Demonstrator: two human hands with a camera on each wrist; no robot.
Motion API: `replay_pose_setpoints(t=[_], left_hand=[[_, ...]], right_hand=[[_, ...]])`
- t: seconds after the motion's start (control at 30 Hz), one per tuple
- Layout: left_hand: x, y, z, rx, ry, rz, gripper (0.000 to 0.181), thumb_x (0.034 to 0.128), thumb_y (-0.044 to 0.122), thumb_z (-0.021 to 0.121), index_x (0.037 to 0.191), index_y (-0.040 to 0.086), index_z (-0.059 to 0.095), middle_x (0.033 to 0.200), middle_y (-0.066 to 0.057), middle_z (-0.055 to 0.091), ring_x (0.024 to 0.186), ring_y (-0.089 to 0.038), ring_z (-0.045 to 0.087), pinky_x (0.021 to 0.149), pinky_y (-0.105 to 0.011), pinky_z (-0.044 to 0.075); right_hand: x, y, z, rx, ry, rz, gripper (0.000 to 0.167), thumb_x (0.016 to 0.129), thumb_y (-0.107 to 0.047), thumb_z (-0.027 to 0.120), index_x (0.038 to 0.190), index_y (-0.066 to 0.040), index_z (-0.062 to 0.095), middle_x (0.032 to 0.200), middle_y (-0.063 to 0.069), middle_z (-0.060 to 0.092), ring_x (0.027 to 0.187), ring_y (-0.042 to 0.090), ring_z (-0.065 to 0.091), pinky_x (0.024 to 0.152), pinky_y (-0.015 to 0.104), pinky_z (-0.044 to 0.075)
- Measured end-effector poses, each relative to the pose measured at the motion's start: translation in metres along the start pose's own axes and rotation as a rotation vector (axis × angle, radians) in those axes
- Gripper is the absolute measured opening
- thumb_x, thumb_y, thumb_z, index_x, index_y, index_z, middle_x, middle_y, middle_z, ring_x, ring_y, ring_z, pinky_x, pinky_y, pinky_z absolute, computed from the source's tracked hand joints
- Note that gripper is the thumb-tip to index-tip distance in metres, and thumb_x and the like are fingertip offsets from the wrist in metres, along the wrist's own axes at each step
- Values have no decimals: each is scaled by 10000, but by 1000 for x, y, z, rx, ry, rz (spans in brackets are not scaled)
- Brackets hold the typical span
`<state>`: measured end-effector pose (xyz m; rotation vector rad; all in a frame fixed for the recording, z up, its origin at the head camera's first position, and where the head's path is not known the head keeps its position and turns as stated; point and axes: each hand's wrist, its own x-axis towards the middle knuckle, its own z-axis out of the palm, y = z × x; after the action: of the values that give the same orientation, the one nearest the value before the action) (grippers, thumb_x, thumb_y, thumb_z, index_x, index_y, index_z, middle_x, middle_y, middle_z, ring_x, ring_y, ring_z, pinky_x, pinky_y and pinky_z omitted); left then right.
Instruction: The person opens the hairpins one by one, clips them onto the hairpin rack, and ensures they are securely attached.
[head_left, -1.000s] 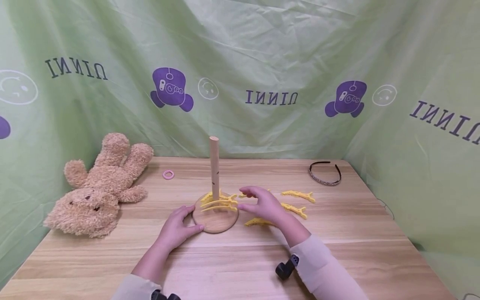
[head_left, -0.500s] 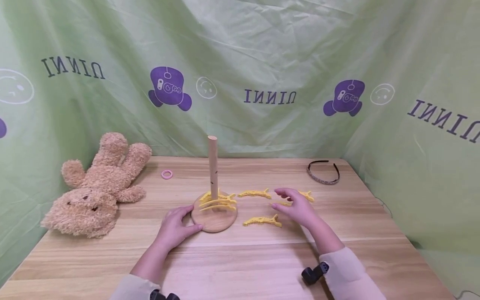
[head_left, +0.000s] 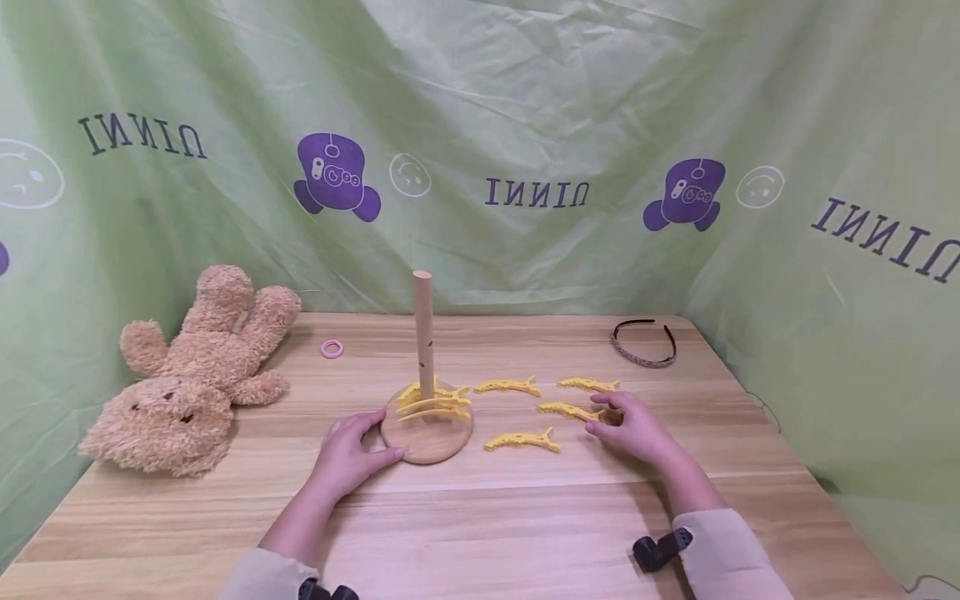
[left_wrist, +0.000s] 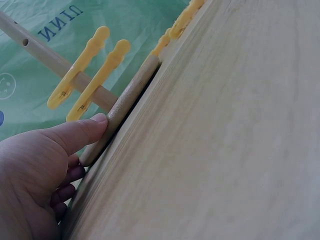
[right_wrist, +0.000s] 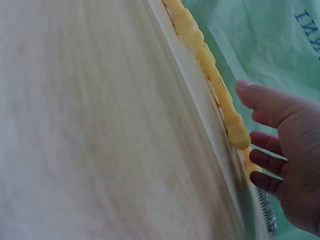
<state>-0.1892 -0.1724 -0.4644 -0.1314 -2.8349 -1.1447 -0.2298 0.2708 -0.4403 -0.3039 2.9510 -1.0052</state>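
My left hand (head_left: 348, 457) holds the rim of a wooden stand's round base (head_left: 433, 450); its thumb (left_wrist: 82, 132) lies against the edge. An upright wooden peg (head_left: 424, 329) rises from that base. Several yellow hair clips (head_left: 442, 402) cross the peg low down. On the table to the right lie more yellow clips: a front one (head_left: 522, 440), a back one (head_left: 506, 386), a far right one (head_left: 588, 384) and a middle one (head_left: 564, 409). My right hand (head_left: 632, 429), thumb and fingers apart, is at the tail of the middle clip. In the right wrist view, the thumb stands clear of the clip (right_wrist: 222, 95).
A plush bear (head_left: 202, 367) lies on the table's left side. Behind the stand on the left is a pink ring (head_left: 332, 349). A dark headband (head_left: 645, 358) lies at the back right. Green printed curtain (head_left: 480, 100) encloses the table's back and sides.
My right hand has moved rightward from beside the stand, over the loose clips, and down to the middle clip's tail. My left hand has stayed on the base.
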Motion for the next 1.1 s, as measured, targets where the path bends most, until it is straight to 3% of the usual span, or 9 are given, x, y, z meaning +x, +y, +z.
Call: replay_pose_setpoints(t=[0.23,0.57,0.8,0.93,1.1], left_hand=[[1,-2,1,-2,17,11,730,761,375,819,1334,0,570,1362,-212,581,1325,-417,421,1125,-580,281],[0,-3,2,-4,27,20,727,758,365,818,1329,-12,570,1351,-228,583,1309,-428,428,1109,-588,293],[-1,-2,2,-7,28,19,730,756,361,821,1329,-16,570,1348,-232,583,1301,-426,434,1106,-585,300],[-1,-2,1,-3,24,19,734,755,368,823,1330,-13,570,1348,-228,585,1307,-422,433,1111,-583,302],[0,-1,1,4,19,18,733,759,373,821,1333,-8,570,1349,-222,586,1311,-418,432,1113,-578,304]], right_hand=[[-2,15,-1,-16,1,-1,621,826,-336,774,1317,-10,578,1324,256,573,1283,472,473,1112,620,320],[-2,18,0,-50,6,12,575,824,-321,772,1292,-31,607,1358,281,541,1315,514,417,1115,662,271],[-3,18,2,-50,35,-8,513,828,-291,770,1246,-25,635,1294,254,591,1242,474,504,1086,643,334],[-4,19,2,-18,36,36,524,847,-310,754,1269,-31,620,1329,264,567,1263,476,490,1094,637,332],[-5,13,1,48,45,100,539,874,-316,729,1307,-27,593,1288,245,605,1208,424,558,1061,583,413]])
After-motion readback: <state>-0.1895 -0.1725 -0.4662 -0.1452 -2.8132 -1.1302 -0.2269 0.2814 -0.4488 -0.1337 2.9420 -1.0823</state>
